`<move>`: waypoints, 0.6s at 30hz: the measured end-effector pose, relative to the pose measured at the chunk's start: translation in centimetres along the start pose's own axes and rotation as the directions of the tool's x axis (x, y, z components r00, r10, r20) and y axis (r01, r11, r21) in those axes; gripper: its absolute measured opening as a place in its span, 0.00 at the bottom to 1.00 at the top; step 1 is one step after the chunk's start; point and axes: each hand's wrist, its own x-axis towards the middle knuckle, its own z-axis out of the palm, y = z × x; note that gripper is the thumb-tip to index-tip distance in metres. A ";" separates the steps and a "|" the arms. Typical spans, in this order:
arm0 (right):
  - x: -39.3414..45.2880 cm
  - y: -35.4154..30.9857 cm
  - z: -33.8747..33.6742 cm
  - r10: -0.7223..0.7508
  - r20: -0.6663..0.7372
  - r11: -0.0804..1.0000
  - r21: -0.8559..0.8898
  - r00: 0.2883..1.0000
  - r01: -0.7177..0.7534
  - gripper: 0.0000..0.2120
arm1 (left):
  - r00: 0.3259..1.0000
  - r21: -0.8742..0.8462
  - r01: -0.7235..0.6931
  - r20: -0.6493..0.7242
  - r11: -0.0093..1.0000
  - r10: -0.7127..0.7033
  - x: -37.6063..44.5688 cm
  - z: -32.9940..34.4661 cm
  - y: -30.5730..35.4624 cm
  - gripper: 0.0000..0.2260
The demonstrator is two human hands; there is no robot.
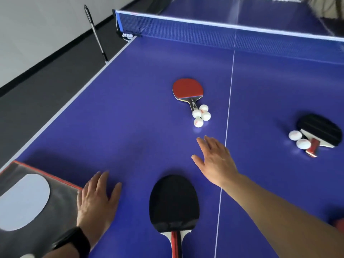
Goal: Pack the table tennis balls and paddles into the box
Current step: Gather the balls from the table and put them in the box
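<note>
A red-faced paddle lies mid-table with several white balls clustered at its handle. My right hand reaches out flat and open, its fingertips a short way below those balls, touching nothing. A black-faced paddle lies close to me, handle toward the bottom edge. My left hand rests palm-down on the table beside a dark case with a red rim and a paddle-shaped window at the lower left. At the right lies a third paddle, black, with two balls next to its red handle.
The blue table has a white centre line and the net across the far end. A metal pole leans by the wall left of the table. A red object shows at the right edge.
</note>
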 end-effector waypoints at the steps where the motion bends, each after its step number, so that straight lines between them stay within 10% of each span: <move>1: 0.6 1.0 -0.3 0.019 0.014 1.000 0.008 1.000 -0.019 0.30 | 0.999 0.005 -0.053 -0.001 0.999 0.053 1.2 0.0 1.5 0.27; 18: 18.2 11.5 2.8 -0.121 0.214 0.985 0.150 0.969 0.090 0.45 | 0.833 -0.133 -0.471 0.260 0.872 0.489 17.4 13.4 27.2 0.44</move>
